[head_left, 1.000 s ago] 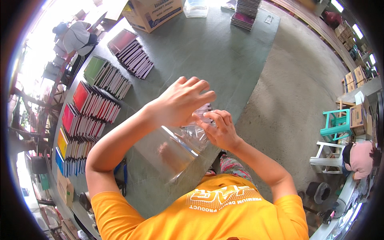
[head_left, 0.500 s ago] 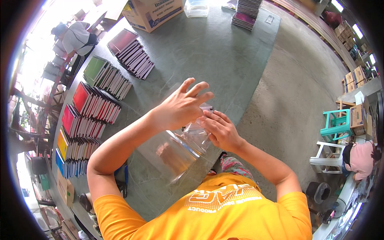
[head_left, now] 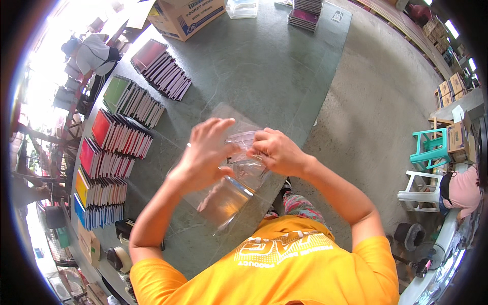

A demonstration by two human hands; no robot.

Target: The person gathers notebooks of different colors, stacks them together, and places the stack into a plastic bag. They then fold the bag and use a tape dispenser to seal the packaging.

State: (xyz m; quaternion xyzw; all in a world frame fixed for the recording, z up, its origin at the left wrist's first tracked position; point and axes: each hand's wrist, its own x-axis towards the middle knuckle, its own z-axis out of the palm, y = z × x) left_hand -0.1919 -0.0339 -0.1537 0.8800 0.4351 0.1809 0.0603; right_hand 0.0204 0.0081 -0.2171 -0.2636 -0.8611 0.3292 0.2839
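Note:
My right hand (head_left: 279,152) pinches the edge of a crumpled clear plastic bag (head_left: 249,170) above the table, its fingertips pressed together. My left hand (head_left: 206,152), slightly blurred, is beside the bag with fingers spread apart. Whether its thumb touches the plastic cannot be made out. Below both hands, flat clear plastic sleeves (head_left: 223,203) lie on the green table, and a shiny one reflects orange. Something small and dark shows inside the bag, too obscured to name.
Rows of notebooks in red (head_left: 117,134), green (head_left: 129,99), yellow and blue line the table's left side. A cardboard box (head_left: 185,20), a clear plastic tub (head_left: 242,9) and a notebook stack (head_left: 305,15) stand at the far end. Stools (head_left: 421,190) and people are farther off.
My left hand has swung left and down, away from my right hand, uncovering more of the bag. My right hand stays pinched on the plastic. The view has shifted slightly.

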